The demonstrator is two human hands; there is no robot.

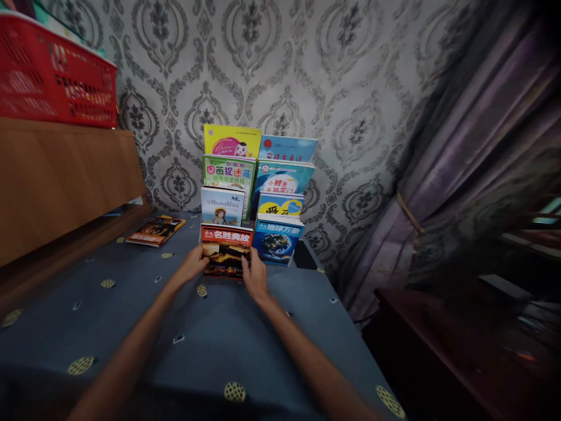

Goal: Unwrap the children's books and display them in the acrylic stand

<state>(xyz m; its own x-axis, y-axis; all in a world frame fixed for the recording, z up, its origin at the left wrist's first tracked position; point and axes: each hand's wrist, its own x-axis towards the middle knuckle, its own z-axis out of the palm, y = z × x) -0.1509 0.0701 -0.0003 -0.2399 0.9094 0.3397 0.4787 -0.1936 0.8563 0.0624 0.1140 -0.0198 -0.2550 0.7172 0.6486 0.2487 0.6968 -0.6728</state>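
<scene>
Both of my hands grip a red and black book (227,248) by its sides, upright at the front of a tiered stand of books. My left hand (195,263) has its thumb on the cover's left edge. My right hand (255,273) presses its thumb on the right edge; the fingers behind are hidden. Right beside it stands a blue book with a globe (277,245). Behind rise a pale blue book (222,207), a green book (229,173) and a yellow book (232,139). The right column also holds a yellow-and-blue book (280,204), a teal book (287,175) and a light blue book (288,146).
An orange and black book (156,231) lies flat on the blue patterned tablecloth (175,316), left of the stand. A red basket (59,73) sits on a wooden cabinet (70,181) at left. Patterned wall behind; a grey-purple curtain (421,175) and dark red furniture (421,339) at right.
</scene>
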